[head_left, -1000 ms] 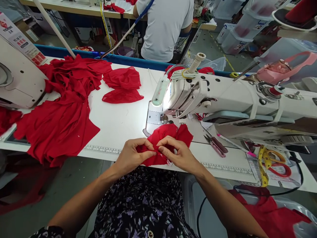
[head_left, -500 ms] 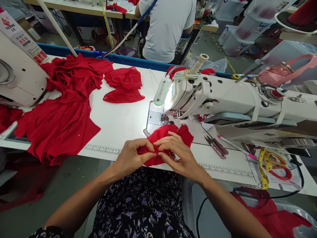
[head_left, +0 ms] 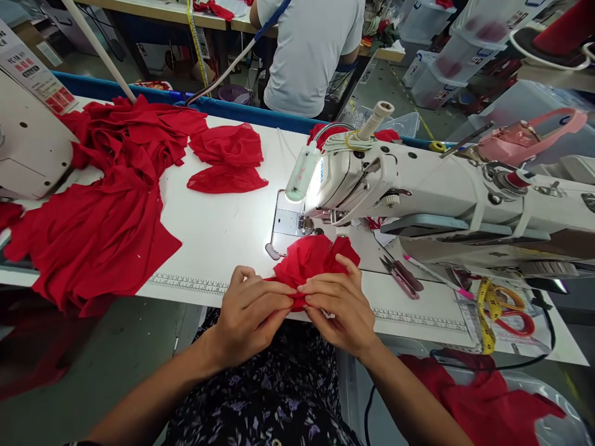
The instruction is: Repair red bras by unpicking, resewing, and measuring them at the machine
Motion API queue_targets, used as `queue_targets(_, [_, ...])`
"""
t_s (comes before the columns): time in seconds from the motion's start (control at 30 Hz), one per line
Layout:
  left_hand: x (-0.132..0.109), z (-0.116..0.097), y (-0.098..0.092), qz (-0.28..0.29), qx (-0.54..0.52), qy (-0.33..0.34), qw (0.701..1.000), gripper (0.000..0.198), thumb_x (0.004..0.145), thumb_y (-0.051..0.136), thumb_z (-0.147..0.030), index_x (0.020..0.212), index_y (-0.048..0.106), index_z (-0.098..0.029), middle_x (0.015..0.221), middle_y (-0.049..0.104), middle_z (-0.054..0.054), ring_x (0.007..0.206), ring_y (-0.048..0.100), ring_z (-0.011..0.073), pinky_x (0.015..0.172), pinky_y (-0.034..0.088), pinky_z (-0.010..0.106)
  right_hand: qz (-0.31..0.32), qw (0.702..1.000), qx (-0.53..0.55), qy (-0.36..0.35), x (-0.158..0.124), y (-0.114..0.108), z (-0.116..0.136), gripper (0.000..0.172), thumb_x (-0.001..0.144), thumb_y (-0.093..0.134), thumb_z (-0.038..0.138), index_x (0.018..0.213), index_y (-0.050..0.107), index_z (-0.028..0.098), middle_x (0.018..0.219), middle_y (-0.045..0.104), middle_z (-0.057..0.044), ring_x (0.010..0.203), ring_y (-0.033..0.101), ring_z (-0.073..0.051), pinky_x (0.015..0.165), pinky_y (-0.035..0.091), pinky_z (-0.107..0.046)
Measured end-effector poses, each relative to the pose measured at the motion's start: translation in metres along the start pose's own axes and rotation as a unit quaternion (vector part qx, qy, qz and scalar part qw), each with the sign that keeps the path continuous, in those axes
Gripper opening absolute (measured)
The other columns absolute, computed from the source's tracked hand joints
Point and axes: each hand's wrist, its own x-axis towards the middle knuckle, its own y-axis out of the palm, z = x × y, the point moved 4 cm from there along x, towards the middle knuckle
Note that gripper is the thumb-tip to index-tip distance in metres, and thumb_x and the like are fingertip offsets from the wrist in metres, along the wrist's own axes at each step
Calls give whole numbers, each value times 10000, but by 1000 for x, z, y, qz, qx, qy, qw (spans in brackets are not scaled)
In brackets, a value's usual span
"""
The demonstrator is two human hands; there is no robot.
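Between both hands is a piece of red fabric, bunched at the table's front edge just before the sewing machine. My left hand pinches its near edge from the left, fingers pressed together. My right hand pinches the same edge from the right, its fingertips almost meeting the left ones. Part of the fabric is hidden beneath the fingers. The machine's metal needle plate lies just beyond the cloth, lit by a small lamp.
A large heap of red fabric covers the table's left side, with a smaller red piece beside it. Thread snips, a yellow measuring tape and scissors lie right. A person sits beyond the table.
Both hands have drawn slightly toward my body with the fabric edge. My left hand has turned so its back faces up, fingers now closed over the cloth. The view has shifted slightly.
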Motion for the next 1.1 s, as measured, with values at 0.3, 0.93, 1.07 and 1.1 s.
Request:
queue_targets(0.3, [1,-1,2,2,-13,-13,1000,195,858,641,-43,886,601,-232,903,762,-52,650,633,101,702,377,340,-6,1000,2,14,-3,0,1,282,773,666,38,938,617,261,897,769,44,861,719,-176,1151,321,-602])
queue_targets(0.93, [1,2,7,18,-50,-72,996,170,857,658,-86,810,582,-230,817,737,-74,659,656,109,846,383,388,0,996,46,73,0,3,0,203,789,638,53,842,598,246,819,737,38,767,691,-158,1101,352,-590])
queue_targets(1.07, [1,1,7,13,-44,-73,996,179,856,654,-81,789,570,-224,802,732,-80,656,653,102,877,373,390,-5,997,35,63,-1,3,1,220,775,642,41,843,595,245,825,740,47,771,694,-157,1128,318,-595])
queue_targets(1.1, [1,1,7,14,-43,-74,996,185,853,652,-72,787,568,-223,802,732,-80,657,652,100,883,371,389,-5,998,34,62,-1,3,1,217,774,640,42,841,595,243,823,738,49,768,694,-155,1129,319,-592])
